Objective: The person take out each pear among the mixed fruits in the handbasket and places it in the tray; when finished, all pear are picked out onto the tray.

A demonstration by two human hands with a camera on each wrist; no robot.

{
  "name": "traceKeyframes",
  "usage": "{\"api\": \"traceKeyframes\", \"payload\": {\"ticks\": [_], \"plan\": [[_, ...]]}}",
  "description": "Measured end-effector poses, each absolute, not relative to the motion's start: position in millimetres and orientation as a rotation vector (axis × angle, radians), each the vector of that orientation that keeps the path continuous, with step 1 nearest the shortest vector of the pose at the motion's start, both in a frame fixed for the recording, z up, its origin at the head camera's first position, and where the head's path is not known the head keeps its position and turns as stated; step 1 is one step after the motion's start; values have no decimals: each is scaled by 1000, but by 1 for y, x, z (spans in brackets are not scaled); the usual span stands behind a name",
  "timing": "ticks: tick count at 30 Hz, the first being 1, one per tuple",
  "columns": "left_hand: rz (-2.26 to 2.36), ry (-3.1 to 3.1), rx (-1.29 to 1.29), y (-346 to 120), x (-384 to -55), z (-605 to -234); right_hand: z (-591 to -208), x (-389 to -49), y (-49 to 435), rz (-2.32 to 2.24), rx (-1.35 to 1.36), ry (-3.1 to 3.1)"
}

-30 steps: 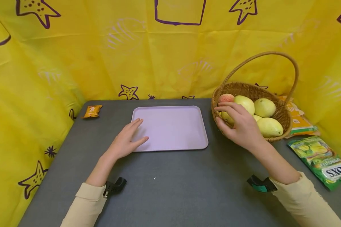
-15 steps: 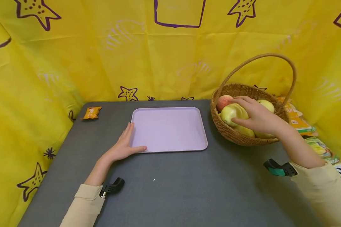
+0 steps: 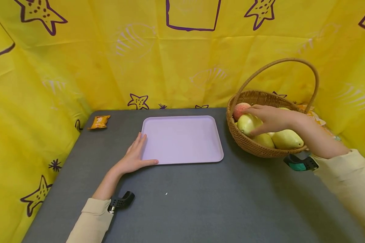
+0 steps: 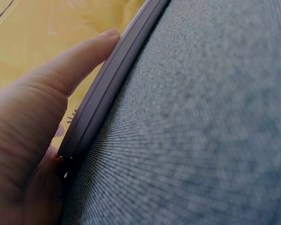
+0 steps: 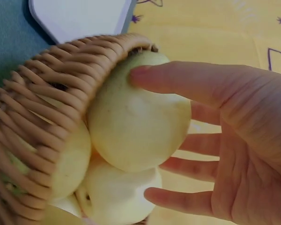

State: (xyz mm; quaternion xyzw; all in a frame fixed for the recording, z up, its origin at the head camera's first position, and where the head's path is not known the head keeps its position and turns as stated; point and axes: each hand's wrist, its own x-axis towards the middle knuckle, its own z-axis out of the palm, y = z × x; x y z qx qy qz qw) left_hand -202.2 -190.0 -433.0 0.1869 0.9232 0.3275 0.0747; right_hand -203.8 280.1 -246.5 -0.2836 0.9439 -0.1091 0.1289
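Note:
My left hand [image 3: 132, 160] lies at the left end of a pale lilac tray [image 3: 182, 140]. Its fingers are straight along the left rim, and the thumb rests at the near edge. In the left wrist view, the thumb [image 4: 91, 54] touches the tray's side [image 4: 107, 79]. My right hand [image 3: 276, 118] reaches into a wicker basket [image 3: 241, 139] and grips a pale yellow-green mango [image 3: 246, 124]. The right wrist view shows the thumb on top of this mango [image 5: 136, 122], its other fingers partly hidden behind. A peach [image 3: 240, 110] sits beside it; several more mangoes [image 3: 287, 139] lie around.
The basket's tall arched handle [image 3: 292, 60] rises above my right hand. An orange snack packet [image 3: 99, 122] lies at the table's back left. More packages [image 3: 316, 117] show behind the basket, mostly hidden by my right arm. A yellow patterned cloth [image 3: 182, 67] hangs around the grey table [image 3: 182, 209].
My right hand has shifted right and lowered from above the basket's left side onto the mango. My left hand has settled against the tray's edge. My right arm now covers the green bag.

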Motion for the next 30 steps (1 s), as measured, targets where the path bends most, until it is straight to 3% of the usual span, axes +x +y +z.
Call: {"api": "traceKeyframes", "payload": {"ticks": [16,30], "plan": [[998,2750,517,-188,-197,-433,-254,-222,276,-260,-1061,2622],[975,2749,496,-190,-199,-429,-245,-210,281,-211,-926,2819]]}}
